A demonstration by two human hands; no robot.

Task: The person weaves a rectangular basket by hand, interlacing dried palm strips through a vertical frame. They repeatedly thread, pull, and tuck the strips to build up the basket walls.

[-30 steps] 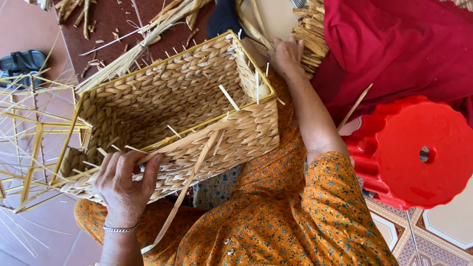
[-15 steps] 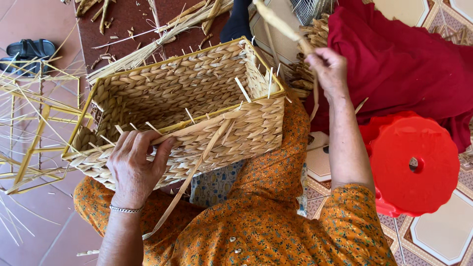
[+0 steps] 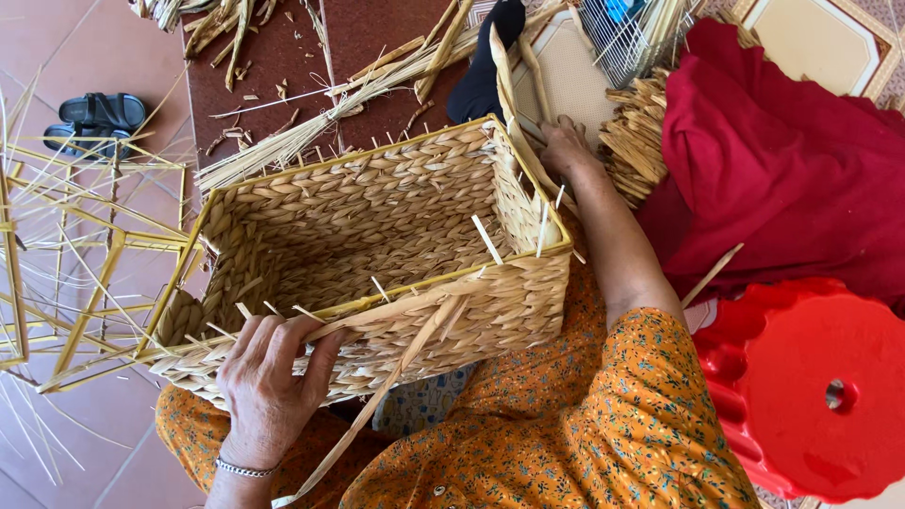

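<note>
A rectangular woven basket (image 3: 377, 254) of pale plaited straw rests tilted on the person's lap, its open mouth facing up and its yellow rim frame studded with short upright sticks. The left hand (image 3: 269, 382), at about seven o'clock from the basket's middle, grips the near rim: the fingers curl over the edge and the thumb presses against the outer wall, just where a loose flat straw strip (image 3: 377, 401) hangs down across the weave. The right hand (image 3: 564, 151), at about two o'clock, lies against the far corner of the basket; its fingers seem to pinch a long straw strand (image 3: 509, 90) that rises from that corner, though the grip itself is partly hidden behind the rim. Left of the basket, at nine o'clock, stands a bare yellow wire frame (image 3: 85, 273) on the tiled floor, and black sandals (image 3: 94, 118) lie at ten o'clock. A red cloth (image 3: 782, 160) lies at three o'clock, with a red plastic stool (image 3: 811, 386) at four o'clock. Bundled straw (image 3: 320, 118) lies beyond the basket at twelve.
</note>
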